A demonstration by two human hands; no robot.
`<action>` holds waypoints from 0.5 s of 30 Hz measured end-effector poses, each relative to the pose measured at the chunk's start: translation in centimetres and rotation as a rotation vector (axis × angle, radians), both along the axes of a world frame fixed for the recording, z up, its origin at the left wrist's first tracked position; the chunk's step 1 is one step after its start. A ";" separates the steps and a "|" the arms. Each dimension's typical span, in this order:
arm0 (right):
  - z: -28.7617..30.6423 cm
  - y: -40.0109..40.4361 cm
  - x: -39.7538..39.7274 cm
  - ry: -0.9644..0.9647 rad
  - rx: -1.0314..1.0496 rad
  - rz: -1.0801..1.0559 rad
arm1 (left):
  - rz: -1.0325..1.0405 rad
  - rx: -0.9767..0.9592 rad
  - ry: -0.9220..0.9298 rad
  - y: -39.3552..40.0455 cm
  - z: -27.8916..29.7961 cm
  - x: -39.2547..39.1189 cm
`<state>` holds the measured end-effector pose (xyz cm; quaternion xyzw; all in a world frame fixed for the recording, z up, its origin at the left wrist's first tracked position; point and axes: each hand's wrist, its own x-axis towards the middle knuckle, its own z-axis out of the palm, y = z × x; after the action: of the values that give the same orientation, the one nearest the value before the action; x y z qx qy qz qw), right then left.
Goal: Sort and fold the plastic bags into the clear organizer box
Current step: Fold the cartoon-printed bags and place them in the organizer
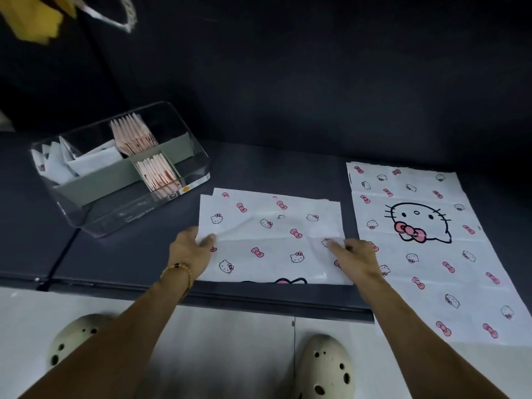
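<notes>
Pinching folded plastic bag (pixel 270 240) at both side edges: left hand (pixel 191 249) thumb and fingers nipping left edge at the fold line, right hand (pixel 355 259) fingers pinching right edge at same height. Bag white with pink bows and small cat faces, folded over so upper layers stacked, lying flat on dark bench (pixel 259 174), near edge touching bench lip. Beaded bracelet (pixel 178 273) on left wrist.

Second bag (pixel 426 246), same print plus one big cat face with pink bow, spread flat just right of the folded one, near end hanging over bench edge. Right hand overlapping its left margin.

Clear organizer box (pixel 121 168) sitting left and further back on bench, apart from both bags. Grey dividers inside. Pink-edged folded bags (pixel 134 136) standing upright in back middle compartment, more in front compartment (pixel 157 174). White folded bags (pixel 66 162) loosely tucked in left compartment.

Pale floor (pixel 230 341) below, two cream clogs with holes, left (pixel 72 338) and right (pixel 324 370). Yellow blurred thing (pixel 31 15) top left corner, cannot tell what.
</notes>
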<state>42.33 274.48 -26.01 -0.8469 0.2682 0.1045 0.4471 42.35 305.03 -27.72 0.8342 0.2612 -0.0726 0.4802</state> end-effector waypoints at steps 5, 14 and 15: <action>-0.7 -0.4 -0.4 0.013 -0.086 -0.066 | 0.032 0.075 0.056 -0.2 0.8 0.3; -0.8 -0.4 -0.6 -0.004 -0.141 -0.087 | -0.095 0.373 0.070 -0.4 0.9 0.1; -0.9 -0.3 -0.6 -0.007 -0.146 -0.086 | -0.098 0.452 0.061 -0.5 0.9 -0.1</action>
<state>41.70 274.16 -26.91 -0.8652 0.3096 0.0624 0.3894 42.23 304.58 -26.81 0.9297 0.2442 -0.0608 0.2690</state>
